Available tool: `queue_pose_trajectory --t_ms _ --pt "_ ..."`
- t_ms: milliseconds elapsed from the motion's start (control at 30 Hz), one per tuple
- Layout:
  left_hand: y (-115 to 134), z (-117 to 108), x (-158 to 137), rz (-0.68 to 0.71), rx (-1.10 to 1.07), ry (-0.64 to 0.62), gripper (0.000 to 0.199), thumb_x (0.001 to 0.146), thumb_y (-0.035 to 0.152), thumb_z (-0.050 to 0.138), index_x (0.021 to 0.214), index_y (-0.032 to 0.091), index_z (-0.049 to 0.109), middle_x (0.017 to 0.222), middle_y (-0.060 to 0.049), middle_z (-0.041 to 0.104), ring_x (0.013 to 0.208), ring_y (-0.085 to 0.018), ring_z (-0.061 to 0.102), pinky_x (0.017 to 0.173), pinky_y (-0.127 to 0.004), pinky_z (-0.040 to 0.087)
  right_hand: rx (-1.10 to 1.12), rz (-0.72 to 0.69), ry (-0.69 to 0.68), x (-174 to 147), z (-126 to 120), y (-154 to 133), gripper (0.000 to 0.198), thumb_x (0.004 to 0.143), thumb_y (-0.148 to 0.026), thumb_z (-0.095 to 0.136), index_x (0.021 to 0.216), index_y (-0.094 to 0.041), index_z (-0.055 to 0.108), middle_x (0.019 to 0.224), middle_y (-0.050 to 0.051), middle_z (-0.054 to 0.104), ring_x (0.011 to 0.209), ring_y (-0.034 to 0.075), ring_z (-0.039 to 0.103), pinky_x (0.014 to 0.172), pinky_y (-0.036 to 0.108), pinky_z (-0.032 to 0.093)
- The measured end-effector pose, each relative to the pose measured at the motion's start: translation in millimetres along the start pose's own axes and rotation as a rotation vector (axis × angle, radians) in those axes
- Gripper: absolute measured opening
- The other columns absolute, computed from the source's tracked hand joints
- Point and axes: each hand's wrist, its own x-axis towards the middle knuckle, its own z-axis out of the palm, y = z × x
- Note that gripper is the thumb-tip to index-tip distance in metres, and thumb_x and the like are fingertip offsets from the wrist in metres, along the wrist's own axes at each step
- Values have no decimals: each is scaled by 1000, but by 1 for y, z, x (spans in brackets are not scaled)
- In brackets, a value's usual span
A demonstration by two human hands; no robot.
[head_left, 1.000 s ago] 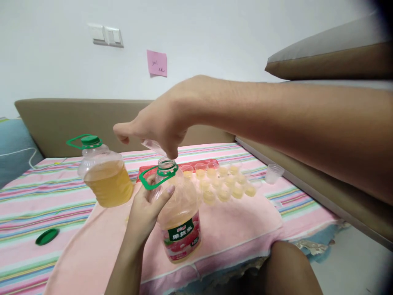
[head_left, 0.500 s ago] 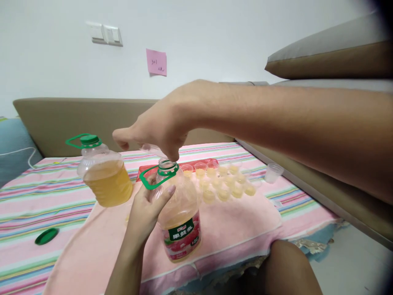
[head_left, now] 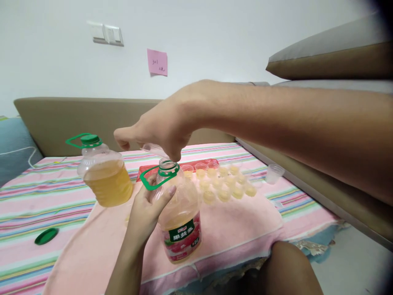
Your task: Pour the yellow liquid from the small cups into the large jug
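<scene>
My left hand (head_left: 149,209) is wrapped round the upper side of a clear plastic juice bottle (head_left: 181,235), which stands upright on a pink towel (head_left: 239,229). Around its uncapped neck sits a green carrying ring (head_left: 147,183). Above the mouth, my right hand (head_left: 167,121) grips a clear plastic cup (head_left: 154,150), tilted with its edge close to the bottle's opening. Much of the cup is hidden behind the fingers. Pale yellow liquid shows low in the bottle, just above the label.
To the left stands a second bottle (head_left: 109,182) of yellow liquid, capped green. A loose green cap (head_left: 46,236) lies on the striped sheet (head_left: 27,209). Several small cups (head_left: 224,194) of yellow liquid stand behind the held bottle, near a red packet (head_left: 144,171). Another cup (head_left: 274,174) is at right.
Both hands, the tilted cup and the bottle stay almost where they were. The whole view has shifted very slightly.
</scene>
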Motion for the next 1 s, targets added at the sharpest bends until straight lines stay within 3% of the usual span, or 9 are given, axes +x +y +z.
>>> queue_pose_trajectory --t_ms 233,367,533,733,1000 --pt "3 1 0 -1 -11 2 66 87 56 89 138 18 69 145 -15 70 144 -40 59 126 -51 40 -11 19 15 -1 1 2 92 90 -6 94 160 -23 37 128 -6 61 104 16 64 68 21 46" --pt "3 0 -1 -12 -11 1 66 87 57 88 137 18 69 145 -15 71 145 -40 59 126 -50 40 24 15 5 -2 2 2 89 91 -3 92 158 -23 37 136 -4 59 107 16 64 62 22 44" --pt "1 0 -1 -9 0 12 67 86 58 89 136 18 69 144 -14 71 143 -39 60 126 -49 41 41 -20 14 0 3 3 89 87 -1 92 156 -22 39 135 -5 60 111 18 64 69 22 47" --pt "0 -1 -1 10 -6 0 63 88 55 88 136 20 69 147 -13 69 145 -37 59 127 -48 40 93 -31 -18 -1 1 1 89 90 1 92 157 -20 37 141 -6 55 105 9 61 65 21 41" --pt "2 0 -2 -6 -12 8 66 86 57 89 137 20 69 145 -14 70 144 -39 59 126 -48 41 102 0 3 -1 5 4 86 90 5 90 154 -22 39 131 -7 58 109 12 61 69 23 43"
